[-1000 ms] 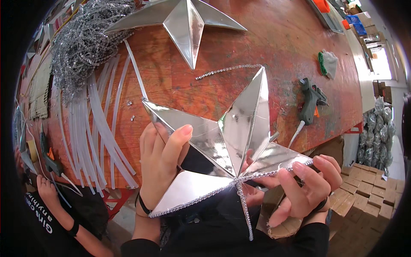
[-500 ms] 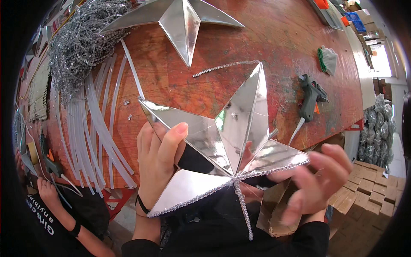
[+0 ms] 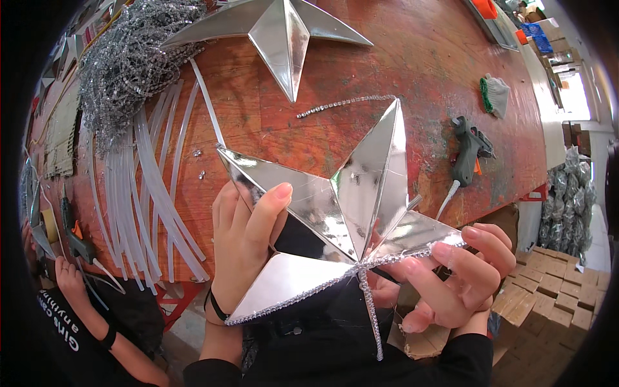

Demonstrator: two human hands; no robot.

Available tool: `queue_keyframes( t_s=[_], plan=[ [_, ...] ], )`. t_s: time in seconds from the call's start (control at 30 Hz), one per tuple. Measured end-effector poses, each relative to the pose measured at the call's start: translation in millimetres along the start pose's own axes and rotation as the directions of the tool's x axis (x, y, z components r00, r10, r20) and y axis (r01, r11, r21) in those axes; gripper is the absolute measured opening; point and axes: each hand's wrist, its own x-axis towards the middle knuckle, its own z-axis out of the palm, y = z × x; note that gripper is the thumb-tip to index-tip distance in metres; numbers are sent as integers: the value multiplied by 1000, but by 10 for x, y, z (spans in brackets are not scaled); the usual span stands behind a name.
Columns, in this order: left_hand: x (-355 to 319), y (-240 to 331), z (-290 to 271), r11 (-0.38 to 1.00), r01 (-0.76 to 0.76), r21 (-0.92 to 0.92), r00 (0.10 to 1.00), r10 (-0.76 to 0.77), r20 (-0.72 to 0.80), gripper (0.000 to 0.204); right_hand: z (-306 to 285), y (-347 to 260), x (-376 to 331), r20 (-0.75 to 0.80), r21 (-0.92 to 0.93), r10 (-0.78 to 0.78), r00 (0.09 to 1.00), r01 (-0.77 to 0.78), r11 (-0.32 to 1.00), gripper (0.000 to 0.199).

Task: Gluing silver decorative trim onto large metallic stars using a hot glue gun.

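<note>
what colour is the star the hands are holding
Shiny silver, mirror-like, with sparkly silver trim along its edges; the star shows in the head view.

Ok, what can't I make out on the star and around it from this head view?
- Silver star: its underside faces away; the left hand hides part of one arm.
- Right hand: fingertips cover where the bead trim ends on the ridge; the grip under the fold is hidden.
- Second star: upper arms cut off by the top edge.
- Glue gun: nozzle tip too small to judge.
- Co-worker's hand: what it holds is blurred at the rim.
</note>
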Motion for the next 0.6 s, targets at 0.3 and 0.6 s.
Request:
queue_keyframes(
  t_s=[0.3, 0.6],
  plan=[
    [-19, -35, -17, 999, 8, -44, 1000, -6, 25, 52, 23, 1, 37, 75, 23, -25, 997, 23, 999, 29],
    [4, -63, -60, 999, -26, -40, 998, 28, 49, 55, 313, -110, 49, -334, 96, 205, 920, -183, 978, 34]
  ],
)
